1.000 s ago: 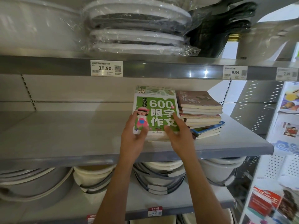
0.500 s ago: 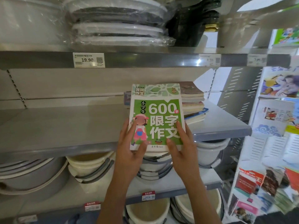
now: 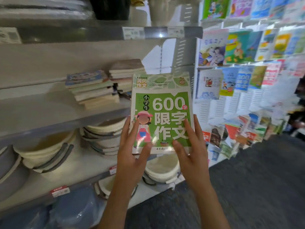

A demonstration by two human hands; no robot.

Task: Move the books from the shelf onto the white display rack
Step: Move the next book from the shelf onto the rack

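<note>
A green book (image 3: 162, 103) with a cartoon girl and "600" on its cover is upright in front of me, off the shelf. My left hand (image 3: 132, 149) holds its lower left corner, thumb on the cover. My right hand (image 3: 191, 146) holds the lower right corner the same way. Two stacks of books (image 3: 92, 90) lie on the grey shelf (image 3: 49, 116) behind and left of it. The white display rack (image 3: 231, 103) stands to the right, with many colourful books on its tiers.
Stacked cream and grey basins (image 3: 44, 156) fill the shelf below. More basins (image 3: 161, 169) sit at the shelf's right end. Wrapped items lie on the top shelf (image 3: 41, 12). Dark floor (image 3: 255, 179) spreads at the right.
Both hands lifted the green book off the shelf stack and carried it toward me and to the right. My view swung right, bringing the display rack into sight.
</note>
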